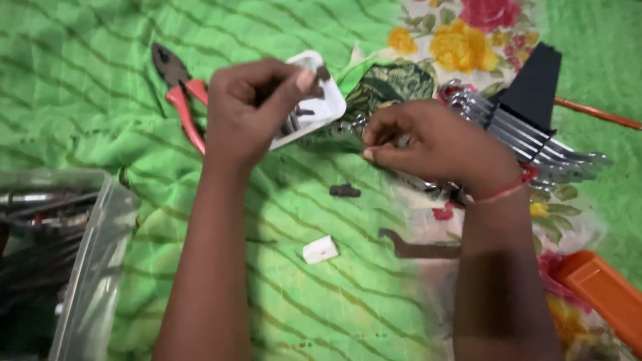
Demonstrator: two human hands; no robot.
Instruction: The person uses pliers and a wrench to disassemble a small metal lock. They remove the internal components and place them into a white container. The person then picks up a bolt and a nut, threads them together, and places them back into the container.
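Left hand (251,110) is raised over the green cloth (87,80), thumb and forefinger pinched on a small dark bit at the rim of a white plastic tray (326,101); other fingers curl under the tray, so it looks like that hand also steadies it. The tray sits tilted, w/ a few dark small parts inside. Right hand (428,144) is just right of the tray, fingers closed together around something small and metallic; can't tell exactly what, too blurred. A red thread band sits on that wrist.

Judging by this, the step in hand is sorting small parts in or out of the tray, piece by piece. Next move prob. calls for a steady tray and a fine fingertip grip, since the bits are tiny and the cloth is soft and uneven.

Around: red-handled pliers (179,90) lie left of the tray, partly behind the left hand. A set of chrome spanners in a black holder (528,120) lies behind the right hand. On the cloth between the forearms: a small dark part (344,191), a white block (320,250), and a dark hooked metal piece (418,249). Clear plastic box (80,267) of tools at far left; orange object (602,291) at lower right.
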